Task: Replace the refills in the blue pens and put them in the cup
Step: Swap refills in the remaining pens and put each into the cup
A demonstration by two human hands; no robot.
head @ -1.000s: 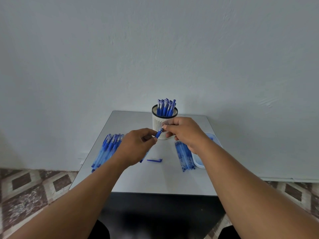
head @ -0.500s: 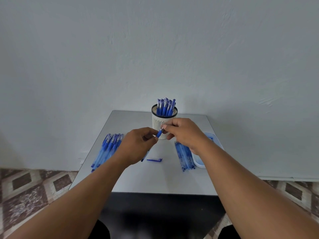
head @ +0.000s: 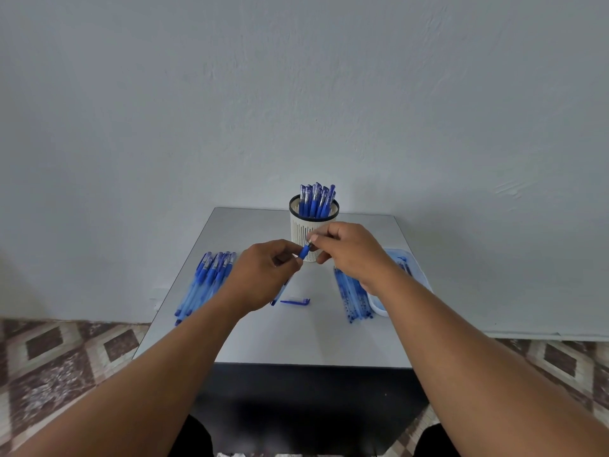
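My left hand (head: 263, 278) grips the barrel of a blue pen (head: 304, 251) above the middle of the table. My right hand (head: 349, 250) pinches the pen's tip end right in front of the white mesh cup (head: 301, 227). The cup stands at the table's far edge with several blue pens (head: 316, 199) upright in it. A row of blue pens (head: 204, 282) lies on the left of the table. Several loose refills (head: 351, 296) lie on the right. A blue pen cap (head: 296, 301) lies near the middle.
A pale plastic tray (head: 417, 275) sits at the table's right edge, partly behind my right forearm. The grey table (head: 296, 338) stands against a plain wall, with patterned floor tiles (head: 66, 354) on both sides.
Both hands stay together on the pen in front of the cup. Only the fingers at the pen's tip shift slightly.
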